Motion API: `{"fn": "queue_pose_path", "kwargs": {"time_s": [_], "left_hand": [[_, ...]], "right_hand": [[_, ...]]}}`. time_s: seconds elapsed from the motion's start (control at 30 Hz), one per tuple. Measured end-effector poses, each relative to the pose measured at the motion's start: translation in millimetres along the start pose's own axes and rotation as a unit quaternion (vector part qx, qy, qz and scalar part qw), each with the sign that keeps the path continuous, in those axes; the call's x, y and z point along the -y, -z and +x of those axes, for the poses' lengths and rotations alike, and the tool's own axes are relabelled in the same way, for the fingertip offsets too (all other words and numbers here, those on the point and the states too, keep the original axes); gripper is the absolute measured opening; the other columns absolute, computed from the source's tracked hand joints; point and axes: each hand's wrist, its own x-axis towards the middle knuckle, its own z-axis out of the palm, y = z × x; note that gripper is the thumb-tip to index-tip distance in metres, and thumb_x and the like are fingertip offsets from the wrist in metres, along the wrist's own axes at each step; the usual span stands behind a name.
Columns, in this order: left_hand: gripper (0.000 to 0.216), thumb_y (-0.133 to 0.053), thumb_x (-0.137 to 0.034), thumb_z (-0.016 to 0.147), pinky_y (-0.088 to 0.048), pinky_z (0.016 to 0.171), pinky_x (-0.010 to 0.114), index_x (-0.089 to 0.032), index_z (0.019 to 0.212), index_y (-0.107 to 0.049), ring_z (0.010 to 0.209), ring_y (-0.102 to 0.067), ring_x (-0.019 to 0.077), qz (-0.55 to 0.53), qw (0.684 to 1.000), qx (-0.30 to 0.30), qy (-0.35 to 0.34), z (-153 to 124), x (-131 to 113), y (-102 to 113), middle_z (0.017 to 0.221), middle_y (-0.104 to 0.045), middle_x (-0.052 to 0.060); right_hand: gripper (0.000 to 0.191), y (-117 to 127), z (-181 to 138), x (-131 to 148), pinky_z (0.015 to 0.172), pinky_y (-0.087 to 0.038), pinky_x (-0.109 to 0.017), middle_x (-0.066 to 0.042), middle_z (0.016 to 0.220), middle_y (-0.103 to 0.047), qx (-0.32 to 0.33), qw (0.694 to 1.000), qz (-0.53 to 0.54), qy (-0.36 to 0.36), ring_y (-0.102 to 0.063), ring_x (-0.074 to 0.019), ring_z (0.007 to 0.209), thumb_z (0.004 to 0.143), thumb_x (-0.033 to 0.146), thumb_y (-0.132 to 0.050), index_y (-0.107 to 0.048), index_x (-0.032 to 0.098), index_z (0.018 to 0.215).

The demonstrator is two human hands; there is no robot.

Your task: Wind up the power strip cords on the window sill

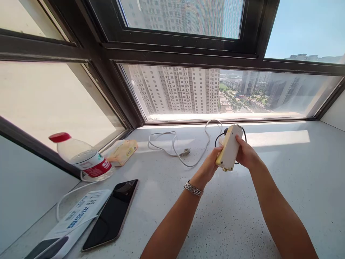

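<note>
A power strip (229, 149), white with yellowed sides and small screws at its corners, is held up at a tilt above the sill, its back turned towards me. My left hand (209, 166) grips its left edge near the lower end. Round the right edge closes my right hand (246, 153), thumb on the back face. A black cable (217, 139) with a black plug shows behind the strip; the socket side is hidden. The white cord (198, 162) loops over the sill to the left, its grey plug (185, 152) lying there loose.
On the speckled white sill (215, 216), a phone (111, 216) lies at left beside a printed white box (78, 212). Behind them are a red-capped bottle (91, 162) leaning sideways and a yellow tissue packet (123, 152). A dark window frame (188, 57) borders the back.
</note>
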Motion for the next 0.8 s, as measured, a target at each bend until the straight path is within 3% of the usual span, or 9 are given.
{"fn": "queue_pose_path", "kwargs": {"time_s": [0.1,0.23,0.3,0.4,0.47,0.53,0.63,0.7,0.8], "left_hand": [[0.064,-0.055,-0.069,0.070,-0.044,0.070,0.029,-0.008,0.088,-0.067,0.077,-0.061,0.0200,0.099,0.992,-0.079,0.017,7.2,6.1,7.0,0.076,-0.067,0.009],[0.066,-0.048,-0.073,0.073,-0.046,0.077,0.033,-0.010,0.084,-0.067,0.086,-0.064,0.0227,0.148,0.987,-0.068,-0.012,8.3,11.8,6.5,0.089,-0.070,0.013],[0.061,-0.049,-0.069,0.074,-0.046,0.074,0.032,-0.011,0.082,-0.065,0.084,-0.064,0.0225,0.193,0.977,-0.080,-0.035,7.7,13.5,5.3,0.090,-0.070,0.014],[0.050,-0.049,-0.060,0.077,-0.045,0.069,0.031,-0.013,0.079,-0.063,0.081,-0.063,0.0214,0.244,0.965,-0.081,-0.047,8.6,17.5,5.1,0.088,-0.070,0.013],[0.043,-0.049,-0.053,0.077,-0.045,0.067,0.030,-0.013,0.078,-0.063,0.078,-0.063,0.0203,0.266,0.960,-0.075,-0.053,10.4,21.3,5.9,0.085,-0.070,0.012],[0.038,-0.050,-0.049,0.077,-0.045,0.066,0.029,-0.013,0.077,-0.063,0.076,-0.063,0.0193,0.285,0.954,-0.071,-0.055,12.3,25.2,6.9,0.082,-0.069,0.011],[0.036,-0.050,-0.046,0.077,-0.045,0.062,0.027,-0.013,0.077,-0.064,0.072,-0.062,0.0182,0.296,0.952,-0.068,-0.047,14.4,29.5,8.7,0.079,-0.069,0.009],[0.033,-0.051,-0.044,0.076,-0.044,0.059,0.026,-0.013,0.078,-0.064,0.069,-0.062,0.0169,0.298,0.951,-0.070,-0.039,14.9,31.4,10.0,0.078,-0.068,0.008],[0.031,-0.053,-0.042,0.076,-0.041,0.055,0.024,-0.013,0.078,-0.064,0.064,-0.059,0.0151,0.300,0.951,-0.071,-0.027,14.4,33.4,11.7,0.077,-0.068,0.008]], "right_hand": [[0.028,11.4,7.9,-5.6,0.060,-0.054,-0.026,-0.003,0.085,-0.066,-0.073,0.997,0.003,0.023,-0.062,-0.0182,0.076,0.084,0.048,-0.061,-0.063,0.022,0.095],[0.041,41.4,-2.0,7.1,0.064,-0.054,-0.029,-0.006,0.091,-0.066,-0.142,0.980,-0.111,0.085,-0.062,-0.0229,0.087,0.078,0.058,-0.062,-0.062,0.022,0.097],[0.049,67.5,-11.1,27.0,0.064,-0.053,-0.029,-0.008,0.096,-0.066,-0.180,0.948,-0.222,0.138,-0.061,-0.0238,0.088,0.075,0.064,-0.061,-0.062,0.020,0.098],[0.053,116.2,-21.7,66.6,0.058,-0.046,-0.030,-0.012,0.095,-0.065,-0.257,0.826,-0.473,0.166,-0.060,-0.0241,0.081,0.075,0.065,-0.061,-0.061,0.017,0.096],[0.045,150.3,-26.1,90.6,0.051,-0.039,-0.031,-0.016,0.080,-0.064,-0.275,0.714,-0.640,0.071,-0.057,-0.0222,0.064,0.073,0.059,-0.068,-0.060,0.016,0.079],[0.038,182.8,-29.7,106.4,0.051,-0.034,-0.033,-0.018,0.069,-0.062,-0.247,0.643,-0.724,-0.032,-0.053,-0.0193,0.055,0.074,0.050,-0.073,-0.057,0.016,0.064],[0.038,226.5,-35.5,110.9,0.054,-0.034,-0.035,-0.018,0.066,-0.061,-0.187,0.631,-0.742,-0.126,-0.052,-0.0177,0.053,0.078,0.041,-0.072,-0.055,0.018,0.053],[0.041,252.0,-39.6,103.4,0.056,-0.035,-0.036,-0.018,0.067,-0.061,-0.188,0.633,-0.736,-0.149,-0.052,-0.0180,0.054,0.082,0.039,-0.068,-0.055,0.018,0.049],[0.039,284.9,-44.9,85.4,0.056,-0.037,-0.036,-0.022,0.073,-0.064,-0.258,0.628,-0.729,-0.086,-0.056,-0.0188,0.056,0.085,0.037,-0.063,-0.061,0.016,0.053]]}}
